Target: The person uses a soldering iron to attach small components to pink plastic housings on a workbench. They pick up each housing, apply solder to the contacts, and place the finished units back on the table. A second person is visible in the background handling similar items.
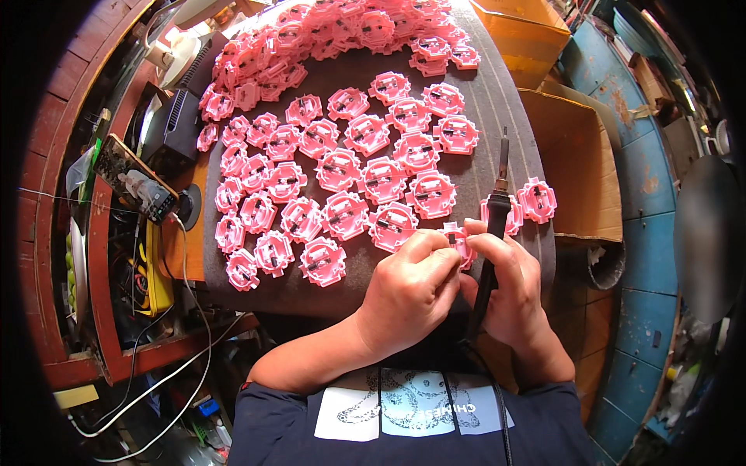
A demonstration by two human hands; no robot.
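My right hand [513, 287] grips a soldering iron [498, 208] with a black handle, its metal tip pointing away from me and upward. Close beside it, my left hand [408, 291] is closed in a pinch; what it holds, if anything, is too small to make out. A pink plastic housing [465, 250] shows at the fingertips of both hands, partly covered by them. Ahead and to the left, rows of similar pink housings [344, 215] lie on the dark worktop [497, 85], each with small black and white parts inside. Another pink housing [536, 199] lies right of the iron.
A heap of pink housings [373, 29] fills the far end. An open cardboard box [575, 163] stands at the right, beside blue cabinets [649, 252]. At left are a phone [136, 179] on a stand, a black box [171, 128] and loose white cables [198, 361].
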